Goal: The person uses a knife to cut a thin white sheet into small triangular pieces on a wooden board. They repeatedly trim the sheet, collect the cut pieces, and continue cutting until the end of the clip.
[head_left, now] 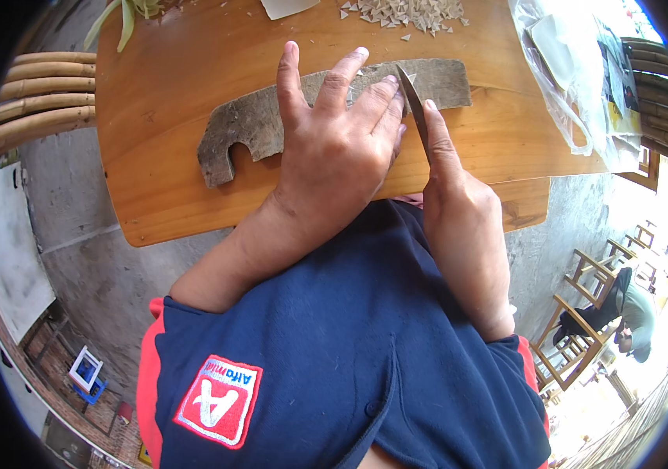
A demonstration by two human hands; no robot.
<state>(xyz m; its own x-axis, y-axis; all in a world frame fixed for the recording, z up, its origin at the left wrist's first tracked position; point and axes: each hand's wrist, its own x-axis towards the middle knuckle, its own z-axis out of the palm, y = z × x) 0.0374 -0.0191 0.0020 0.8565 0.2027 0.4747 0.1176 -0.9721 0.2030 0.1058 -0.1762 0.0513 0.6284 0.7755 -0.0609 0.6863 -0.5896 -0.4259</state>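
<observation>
A worn grey wooden board (248, 117) with a rounded notch lies on the table. My left hand (334, 141) rests over it, ring and little fingers spread wide. Its other fingertips press down on a thin pale strip (355, 91), mostly covered by the fingers. Just right of those fingertips, a knife (413, 100) with a dark narrow blade touches the board, its tip pointing away from me. My right hand (463, 211) grips the knife, index finger stretched along the blade; the handle is hidden. A small pale sliver lies beside the blade.
Many small pale triangular pieces (412, 12) are heaped at the table's far edge, near a white sheet (287, 6) and green strips (127, 19). A clear plastic bag (557, 70) sits at the right. Bamboo slats (41, 94) stand left; wooden chairs (576, 336) and a bent-over person are farther right.
</observation>
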